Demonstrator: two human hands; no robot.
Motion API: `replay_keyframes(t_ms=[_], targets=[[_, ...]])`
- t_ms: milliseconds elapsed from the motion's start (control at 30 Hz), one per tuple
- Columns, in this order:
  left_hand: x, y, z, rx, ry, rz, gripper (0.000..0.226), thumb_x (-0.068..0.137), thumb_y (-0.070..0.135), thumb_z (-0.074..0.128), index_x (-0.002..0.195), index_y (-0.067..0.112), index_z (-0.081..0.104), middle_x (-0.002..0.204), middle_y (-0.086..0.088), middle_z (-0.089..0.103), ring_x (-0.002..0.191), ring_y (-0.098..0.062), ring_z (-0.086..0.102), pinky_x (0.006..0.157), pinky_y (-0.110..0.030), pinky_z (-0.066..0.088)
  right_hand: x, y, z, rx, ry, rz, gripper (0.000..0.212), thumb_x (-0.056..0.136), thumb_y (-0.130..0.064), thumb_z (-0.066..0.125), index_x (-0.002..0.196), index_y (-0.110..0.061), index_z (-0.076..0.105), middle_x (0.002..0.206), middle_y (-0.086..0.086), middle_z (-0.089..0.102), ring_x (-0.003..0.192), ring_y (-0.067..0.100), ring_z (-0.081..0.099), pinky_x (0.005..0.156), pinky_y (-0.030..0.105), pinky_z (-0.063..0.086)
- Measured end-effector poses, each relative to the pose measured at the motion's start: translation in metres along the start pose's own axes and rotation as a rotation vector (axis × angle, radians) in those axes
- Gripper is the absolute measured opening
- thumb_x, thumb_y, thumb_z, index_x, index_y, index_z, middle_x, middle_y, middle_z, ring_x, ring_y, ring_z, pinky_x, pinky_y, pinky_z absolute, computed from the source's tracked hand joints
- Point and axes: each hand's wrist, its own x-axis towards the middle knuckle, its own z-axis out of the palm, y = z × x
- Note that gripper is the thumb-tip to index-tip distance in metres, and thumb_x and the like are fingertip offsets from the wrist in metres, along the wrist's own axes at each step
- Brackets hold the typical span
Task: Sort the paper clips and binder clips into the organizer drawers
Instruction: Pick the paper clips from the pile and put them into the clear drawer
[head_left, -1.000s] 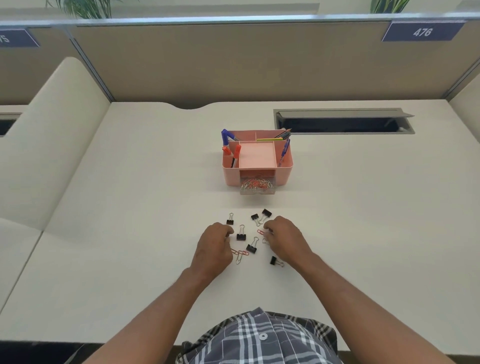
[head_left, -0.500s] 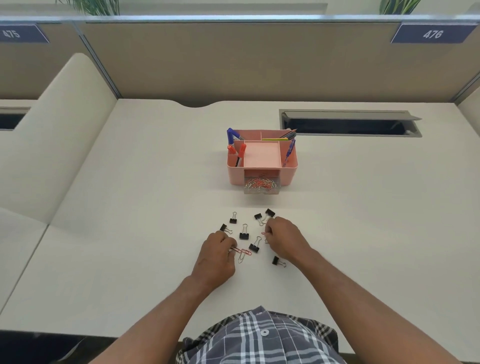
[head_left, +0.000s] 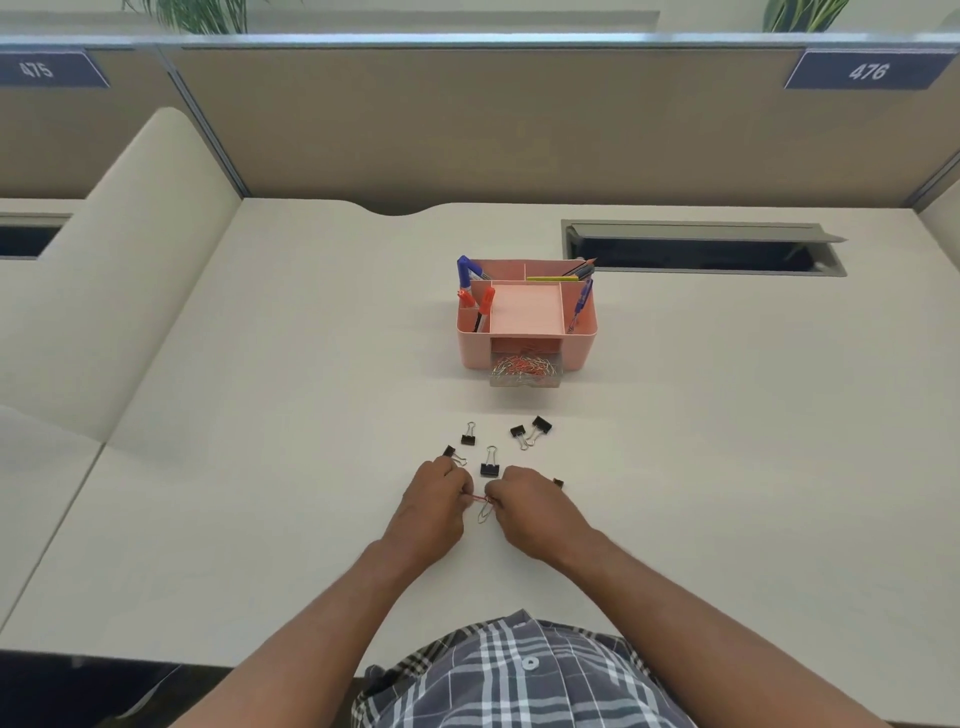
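A pink organizer (head_left: 582, 348) stands mid-desk, its clear drawer (head_left: 525, 375) pulled out and holding several paper clips. Several black binder clips (head_left: 489, 467) lie scattered on the desk just beyond my hands. My left hand (head_left: 434, 506) and my right hand (head_left: 530, 506) meet fingertip to fingertip, both pinching a red paper clip (head_left: 479, 499). A silver paper clip (head_left: 485, 513) hangs linked below it. Another binder clip (head_left: 558, 483) peeks out behind my right hand.
Pens and markers (head_left: 480, 301) stand in the organizer's top compartments. A grey cable slot (head_left: 701, 249) opens at the back right of the desk. Beige partition panels (head_left: 467, 119) wall off the far side and a curved divider (head_left: 130, 270) the left.
Both hands drew together toward me. The right hand left the clips farther out and joined the left on the red paper clip, which is lifted off the desk.
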Motion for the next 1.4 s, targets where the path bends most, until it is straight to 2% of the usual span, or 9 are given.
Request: replay_keyframes(t_ms=[133, 400, 500, 700, 867, 1033, 1133, 1200, 1400], targets=[[-0.002, -0.001, 0.0, 0.016, 0.022, -0.003, 0.008, 0.086, 0.008, 0.062, 0.087, 0.015, 0.062, 0.093, 0.001, 0.055, 0.088, -0.02, 0.049, 0.071, -0.024, 0.035, 0.0, -0.002, 0.004, -0.028, 0.012, -0.038, 0.014, 0.09, -0.006, 0.048, 0.093, -0.011, 0.061, 0.089, 0.007, 0.052, 0.087, 0.026, 0.051, 0.062, 0.036, 0.041], [-0.007, 0.002, 0.002, -0.017, 0.094, -0.061, 0.01, 0.08, 0.001, 0.065, 0.082, 0.011, 0.063, 0.091, -0.001, 0.054, 0.082, -0.019, 0.051, 0.064, -0.03, 0.044, 0.004, -0.003, 0.004, -0.051, -0.028, -0.024, 0.014, 0.088, 0.001, 0.045, 0.082, -0.006, 0.055, 0.091, 0.012, 0.052, 0.086, 0.028, 0.05, 0.061, 0.035, 0.034], [-0.006, 0.003, 0.002, -0.052, 0.092, -0.103, 0.009, 0.081, 0.001, 0.064, 0.081, 0.01, 0.064, 0.092, -0.001, 0.054, 0.078, -0.017, 0.052, 0.065, -0.026, 0.042, 0.005, -0.005, 0.001, -0.062, -0.053, -0.009, 0.012, 0.088, 0.0, 0.044, 0.083, -0.007, 0.053, 0.095, 0.013, 0.053, 0.089, 0.029, 0.05, 0.062, 0.034, 0.032], [-0.001, 0.004, 0.0, -0.02, 0.052, -0.148, 0.01, 0.083, 0.004, 0.062, 0.079, 0.014, 0.065, 0.086, -0.002, 0.057, 0.083, -0.022, 0.054, 0.07, -0.034, 0.047, 0.004, -0.003, 0.0, -0.066, -0.063, 0.007, 0.012, 0.089, -0.005, 0.046, 0.093, -0.006, 0.057, 0.097, 0.011, 0.054, 0.091, 0.029, 0.052, 0.069, 0.041, 0.048], [-0.008, 0.003, 0.003, -0.043, 0.103, -0.15, 0.008, 0.083, 0.004, 0.066, 0.082, 0.012, 0.064, 0.089, -0.001, 0.054, 0.085, -0.021, 0.049, 0.07, -0.031, 0.043, -0.001, 0.0, -0.001, -0.003, -0.027, 0.002, 0.012, 0.095, -0.013, 0.046, 0.096, -0.008, 0.057, 0.099, 0.008, 0.053, 0.095, 0.026, 0.05, 0.076, 0.041, 0.048], [-0.012, -0.002, -0.003, -0.117, 0.105, -0.124, 0.011, 0.084, 0.002, 0.063, 0.082, 0.013, 0.06, 0.084, 0.002, 0.057, 0.079, -0.018, 0.053, 0.069, -0.036, 0.048, -0.01, -0.004, -0.012, 0.167, -0.007, -0.013, 0.011, 0.097, -0.023, 0.046, 0.094, -0.016, 0.055, 0.102, 0.0, 0.052, 0.094, 0.016, 0.047, 0.081, 0.03, 0.044], [-0.01, -0.005, -0.008, -0.159, 0.079, -0.093, 0.013, 0.085, 0.0, 0.06, 0.086, 0.013, 0.061, 0.083, 0.002, 0.06, 0.076, -0.016, 0.053, 0.069, -0.031, 0.046, -0.013, -0.012, -0.014, 0.134, -0.075, -0.052, 0.015, 0.096, -0.02, 0.045, 0.088, -0.015, 0.057, 0.095, 0.002, 0.059, 0.085, 0.02, 0.054, 0.076, 0.035, 0.048], [-0.009, -0.007, -0.01, -0.189, 0.078, -0.101, 0.017, 0.085, -0.002, 0.058, 0.089, 0.014, 0.062, 0.085, 0.004, 0.06, 0.077, -0.014, 0.053, 0.07, -0.026, 0.043, -0.015, -0.013, -0.01, 0.088, -0.095, -0.071, 0.017, 0.097, -0.017, 0.043, 0.096, -0.014, 0.06, 0.097, 0.005, 0.06, 0.087, 0.024, 0.057, 0.075, 0.038, 0.05], [-0.007, -0.019, -0.01, -0.092, -0.008, -0.057, 0.027, 0.088, 0.013, 0.063, 0.114, 0.019, 0.063, 0.105, 0.008, 0.048, 0.1, -0.011, 0.045, 0.082, -0.026, 0.041, -0.015, -0.007, 0.004, -0.036, -0.034, -0.187, 0.016, 0.093, -0.005, 0.047, 0.093, -0.007, 0.063, 0.085, 0.008, 0.055, 0.083, 0.028, 0.054, 0.065, 0.041, 0.047]])
